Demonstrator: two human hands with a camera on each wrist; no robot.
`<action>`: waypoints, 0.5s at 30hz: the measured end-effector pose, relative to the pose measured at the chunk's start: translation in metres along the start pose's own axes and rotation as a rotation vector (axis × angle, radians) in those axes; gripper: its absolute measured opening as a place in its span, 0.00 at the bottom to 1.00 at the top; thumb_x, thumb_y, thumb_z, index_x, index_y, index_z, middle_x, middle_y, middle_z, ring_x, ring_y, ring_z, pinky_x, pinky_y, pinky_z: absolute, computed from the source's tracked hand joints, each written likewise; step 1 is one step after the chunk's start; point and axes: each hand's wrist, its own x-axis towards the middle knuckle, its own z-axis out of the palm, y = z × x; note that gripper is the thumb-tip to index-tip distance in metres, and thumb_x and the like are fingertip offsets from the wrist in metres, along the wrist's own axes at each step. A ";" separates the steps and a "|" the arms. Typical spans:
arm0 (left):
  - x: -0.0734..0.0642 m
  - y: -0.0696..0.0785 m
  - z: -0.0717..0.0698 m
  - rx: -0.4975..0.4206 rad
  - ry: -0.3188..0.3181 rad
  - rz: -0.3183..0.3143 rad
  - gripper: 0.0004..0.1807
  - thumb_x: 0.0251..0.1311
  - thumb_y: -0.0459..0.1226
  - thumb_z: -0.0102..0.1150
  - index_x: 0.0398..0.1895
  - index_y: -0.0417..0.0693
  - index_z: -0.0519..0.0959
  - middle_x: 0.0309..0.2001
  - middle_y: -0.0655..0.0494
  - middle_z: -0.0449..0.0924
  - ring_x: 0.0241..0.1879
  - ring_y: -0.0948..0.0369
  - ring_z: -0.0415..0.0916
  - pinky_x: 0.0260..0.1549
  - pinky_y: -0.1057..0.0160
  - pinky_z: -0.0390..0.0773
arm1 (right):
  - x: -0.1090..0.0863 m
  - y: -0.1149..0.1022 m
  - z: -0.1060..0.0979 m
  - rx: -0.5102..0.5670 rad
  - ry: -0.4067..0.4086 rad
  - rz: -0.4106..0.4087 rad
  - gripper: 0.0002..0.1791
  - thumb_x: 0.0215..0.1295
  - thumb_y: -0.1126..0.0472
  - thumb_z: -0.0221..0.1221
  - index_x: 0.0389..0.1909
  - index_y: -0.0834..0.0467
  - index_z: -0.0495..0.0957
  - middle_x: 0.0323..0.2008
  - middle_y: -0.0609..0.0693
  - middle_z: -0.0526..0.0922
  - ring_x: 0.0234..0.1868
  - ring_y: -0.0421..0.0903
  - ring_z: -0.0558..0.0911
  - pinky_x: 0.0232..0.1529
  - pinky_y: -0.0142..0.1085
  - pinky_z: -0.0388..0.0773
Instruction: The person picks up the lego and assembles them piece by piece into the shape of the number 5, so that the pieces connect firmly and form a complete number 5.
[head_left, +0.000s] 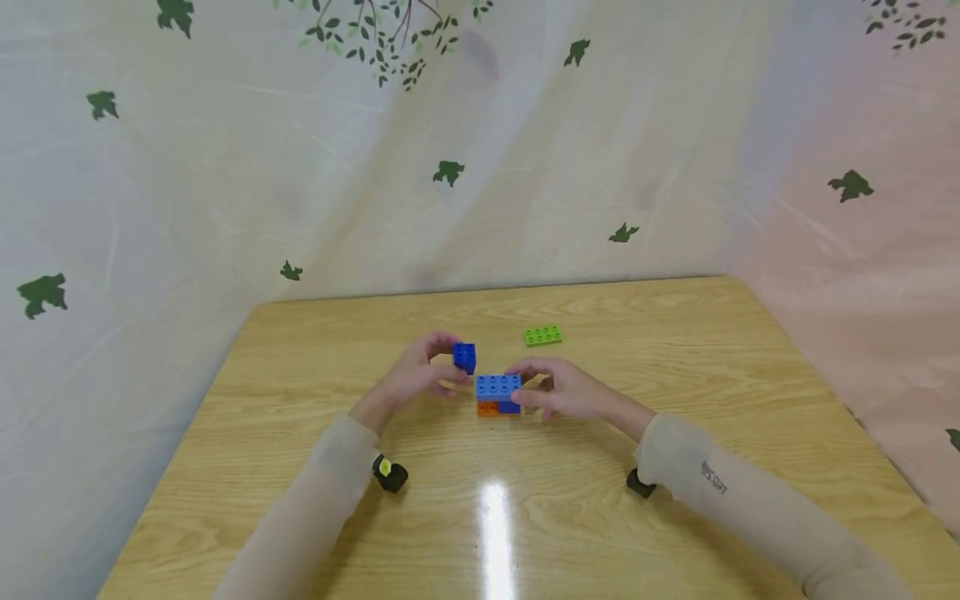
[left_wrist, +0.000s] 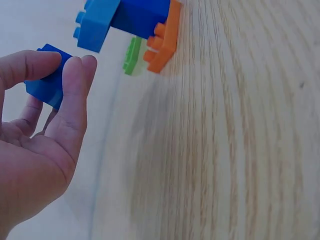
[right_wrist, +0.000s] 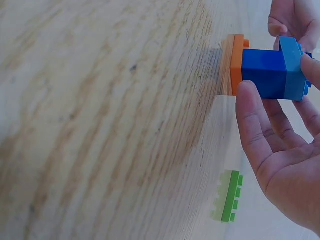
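Note:
My left hand (head_left: 408,375) pinches a small dark blue building brick (left_wrist: 46,86) between thumb and fingers, raised to the left of a stack. The stack has a flat orange brick (right_wrist: 237,67) on the table, a dark blue brick (right_wrist: 262,75) on its right half, and a flat light blue brick (head_left: 495,387) across the top. In the left wrist view, a gap shows beneath the light blue brick's left half. Around the stack's right end, my right hand (head_left: 570,392) holds the light blue brick, its thumb against it.
Behind the stack, a flat lime green brick (head_left: 542,336) lies studs up on the wooden table (head_left: 637,333). A pale curtain (head_left: 517,217) with leaf and bird shapes hangs beyond the table's far edge. Black wrist devices (head_left: 390,475) sit under both sleeves.

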 end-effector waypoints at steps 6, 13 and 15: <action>-0.010 0.002 0.005 -0.040 -0.035 0.020 0.26 0.64 0.33 0.67 0.62 0.46 0.69 0.62 0.43 0.71 0.47 0.35 0.82 0.38 0.48 0.86 | 0.000 0.002 0.001 0.002 -0.008 -0.017 0.24 0.74 0.57 0.61 0.67 0.59 0.72 0.54 0.60 0.76 0.40 0.59 0.84 0.32 0.50 0.86; -0.017 0.006 0.008 -0.076 -0.049 0.032 0.27 0.64 0.35 0.68 0.63 0.46 0.68 0.60 0.42 0.72 0.47 0.32 0.81 0.34 0.51 0.87 | -0.001 0.001 0.001 0.008 -0.002 -0.001 0.25 0.73 0.56 0.62 0.67 0.58 0.72 0.55 0.60 0.76 0.42 0.59 0.84 0.34 0.50 0.86; -0.018 0.007 0.008 -0.067 -0.053 0.039 0.27 0.64 0.35 0.69 0.63 0.46 0.69 0.59 0.42 0.73 0.46 0.33 0.82 0.35 0.51 0.87 | -0.001 0.000 0.001 0.006 0.001 0.004 0.25 0.73 0.55 0.62 0.67 0.58 0.72 0.55 0.60 0.76 0.42 0.58 0.84 0.34 0.50 0.86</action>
